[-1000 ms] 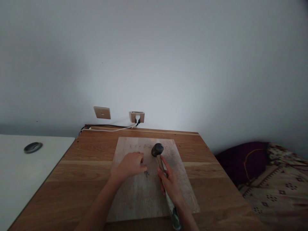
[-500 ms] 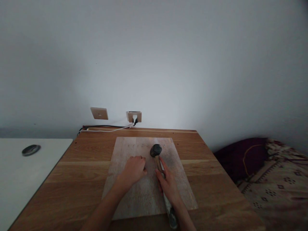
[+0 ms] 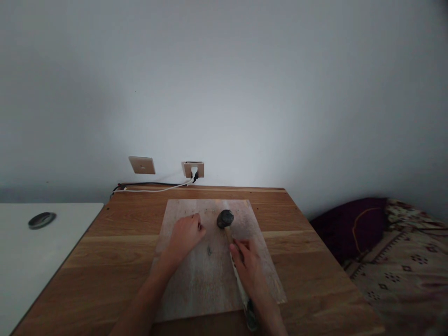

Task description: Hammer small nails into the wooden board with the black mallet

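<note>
A pale wooden board (image 3: 196,289) lies on the brown wooden table (image 3: 115,247). My right hand (image 3: 247,266) is wrapped round the wooden handle of a hammer (image 3: 226,219), whose dark head rests on the far part of the board. My left hand (image 3: 185,235) sits on the board with its fingers pinched together near the far edge; what they hold is too small to make out. A few small nails (image 3: 209,250) lie loose on the board between my hands. Tiny nail heads dot the board's far edge.
A wall socket (image 3: 193,169) with a plug and cables (image 3: 150,187) runs along the back of the table. A white surface (image 3: 31,252) with a dark round object (image 3: 42,220) stands at the left. A patterned cushion or bedding (image 3: 392,266) lies at the right.
My left hand lifted off the loose nails and moved toward the board's far edge, fingers pinched. My right hand slid slightly back on the hammer handle. The view shifted a little.
</note>
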A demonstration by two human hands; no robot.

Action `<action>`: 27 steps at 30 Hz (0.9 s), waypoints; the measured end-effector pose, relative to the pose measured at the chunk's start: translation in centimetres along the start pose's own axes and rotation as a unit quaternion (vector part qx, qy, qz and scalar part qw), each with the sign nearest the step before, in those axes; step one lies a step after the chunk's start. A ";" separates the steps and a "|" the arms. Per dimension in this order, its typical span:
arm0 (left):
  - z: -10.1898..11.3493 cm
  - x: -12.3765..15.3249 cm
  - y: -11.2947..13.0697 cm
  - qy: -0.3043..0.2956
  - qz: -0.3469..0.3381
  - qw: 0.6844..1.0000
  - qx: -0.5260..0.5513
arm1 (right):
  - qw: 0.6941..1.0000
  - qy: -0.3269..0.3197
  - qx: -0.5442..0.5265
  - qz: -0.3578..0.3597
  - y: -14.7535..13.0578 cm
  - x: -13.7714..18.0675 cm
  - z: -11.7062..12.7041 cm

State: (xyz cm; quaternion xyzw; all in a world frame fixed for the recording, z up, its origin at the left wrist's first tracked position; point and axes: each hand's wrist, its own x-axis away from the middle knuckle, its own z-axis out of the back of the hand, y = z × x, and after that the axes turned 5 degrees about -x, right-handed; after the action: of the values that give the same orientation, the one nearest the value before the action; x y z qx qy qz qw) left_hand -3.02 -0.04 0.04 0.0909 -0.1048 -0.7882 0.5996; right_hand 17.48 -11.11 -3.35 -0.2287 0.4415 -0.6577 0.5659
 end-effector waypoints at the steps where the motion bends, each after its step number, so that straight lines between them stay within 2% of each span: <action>1: 0.0 -0.2 -0.2 0.003 0.004 1.000 0.006 | 1.000 0.018 0.007 -0.001 0.1 0.0 0.2; 6: -0.3 -0.9 -1.3 0.011 0.032 0.999 0.035 | 0.997 0.073 -0.019 -0.001 -0.2 0.0 1.2; 12: -1.0 -1.7 -2.5 0.066 0.052 0.992 0.094 | 0.993 0.107 -0.044 -0.031 0.3 0.1 1.8; 16: -1.7 -2.6 -3.2 0.096 0.038 0.987 0.122 | 0.990 0.123 -0.038 -0.065 1.1 0.3 1.9; 21: -2.4 -3.9 -3.7 0.103 0.016 0.981 0.164 | 0.988 0.155 -0.028 0.002 1.5 0.2 2.2; 24: -2.6 -4.5 -3.8 0.100 -0.006 0.977 0.190 | 0.987 0.155 -0.038 0.018 1.5 0.5 2.2; 27: -2.8 -4.8 -3.8 0.101 -0.032 0.971 0.212 | 0.985 0.167 -0.041 -0.018 1.4 0.9 2.1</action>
State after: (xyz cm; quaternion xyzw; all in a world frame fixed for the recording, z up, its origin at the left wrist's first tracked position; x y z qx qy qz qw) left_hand -4.54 5.43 -3.65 0.2986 -0.2054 -0.7533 0.5488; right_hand 19.74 -12.64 -3.66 -0.1469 0.5524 -0.6780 0.4622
